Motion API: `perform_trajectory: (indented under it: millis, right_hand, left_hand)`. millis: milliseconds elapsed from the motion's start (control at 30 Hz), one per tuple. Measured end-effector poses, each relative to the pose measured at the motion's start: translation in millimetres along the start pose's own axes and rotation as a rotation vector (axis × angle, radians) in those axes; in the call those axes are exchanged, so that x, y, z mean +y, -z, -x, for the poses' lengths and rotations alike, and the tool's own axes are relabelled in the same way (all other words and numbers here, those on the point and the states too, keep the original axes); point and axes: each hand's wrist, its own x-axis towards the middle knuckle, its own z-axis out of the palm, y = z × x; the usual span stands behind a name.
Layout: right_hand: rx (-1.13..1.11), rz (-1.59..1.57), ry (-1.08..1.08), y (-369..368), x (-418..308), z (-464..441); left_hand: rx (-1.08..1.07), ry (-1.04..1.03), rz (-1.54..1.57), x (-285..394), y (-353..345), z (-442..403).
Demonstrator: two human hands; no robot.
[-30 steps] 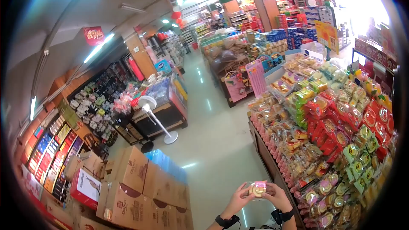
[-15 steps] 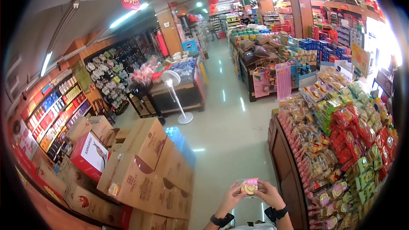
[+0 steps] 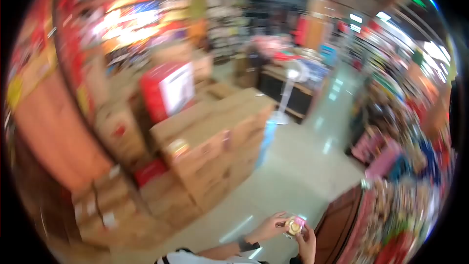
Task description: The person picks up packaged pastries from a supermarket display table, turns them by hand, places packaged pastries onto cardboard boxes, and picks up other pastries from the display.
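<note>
At the bottom of the blurred head view, a small clear-wrapped package with a pink label and a round pale yellow item is held up over the floor. My left hand grips its left edge with closed fingers. On the package's lower right side, my right hand has its fingers closed too. Both wrists wear black bands. A display of packaged snacks stands just right of my hands.
Stacked cardboard boxes fill the left and centre, with a red and white box on them. A white fan stands behind. The tiled floor runs as an aisle between stacks and displays.
The view has swung left and blurred, so the boxes now sit nearer the centre and the snack display at the lower right edge. Both hands still hold the package.
</note>
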Motion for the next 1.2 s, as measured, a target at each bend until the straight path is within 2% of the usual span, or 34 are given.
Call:
perform_trajectory:
  millis: [33, 67, 133, 200, 433, 533, 633, 700, 767, 1067, 1200]
  right_hand:
    - [-0.020, 0.075, -0.008, -3.4, -5.4, -2.4]
    - [-0.141, 0.089, -0.169, -11.8, -32.3, -3.6]
    - [-0.164, 0.110, -0.073, -22.6, -29.0, -21.8]
    - [-0.168, 0.104, -0.018, -36.5, -25.0, -32.9]
    - [-0.401, 0.055, -0.101, -71.9, -37.5, -76.3]
    - [-0.509, 0.023, -0.081, -77.9, -21.5, -105.7]
    - [-0.618, 0.025, -0.032, -85.2, -25.7, -137.5]
    - [-0.693, 0.027, 0.012, -89.5, -33.6, -164.1]
    - [-0.715, -0.018, 0.029, -90.9, -41.6, -185.8]
    - [-0.800, -0.020, 0.046, -68.3, -26.9, -262.6]
    - [-0.880, -0.086, 0.006, -69.4, -25.2, -283.7]
  left_hand:
    - [0.059, -0.035, -0.013, -0.4, 4.1, 1.1]
    - [0.100, -0.057, -0.031, -0.1, 10.4, 1.6]
    - [0.122, -0.049, -0.123, 7.8, 25.9, 7.5]
    - [0.199, -0.011, -0.071, 10.8, 39.7, 13.3]
    - [0.409, 0.029, -0.082, 21.1, 68.8, 21.8]
    - [0.491, 0.061, -0.122, 21.1, 76.3, 18.7]
    - [0.608, 0.009, -0.265, 17.6, 80.5, 8.0]
    - [0.656, 0.021, -0.174, 23.4, 81.6, -3.4]
    - [0.706, -0.030, -0.109, 25.8, 80.3, -20.3]
    - [0.836, -0.005, -0.292, 15.4, 68.2, -90.6]
    - [0.883, 0.064, -0.469, 13.0, 64.5, -98.3]
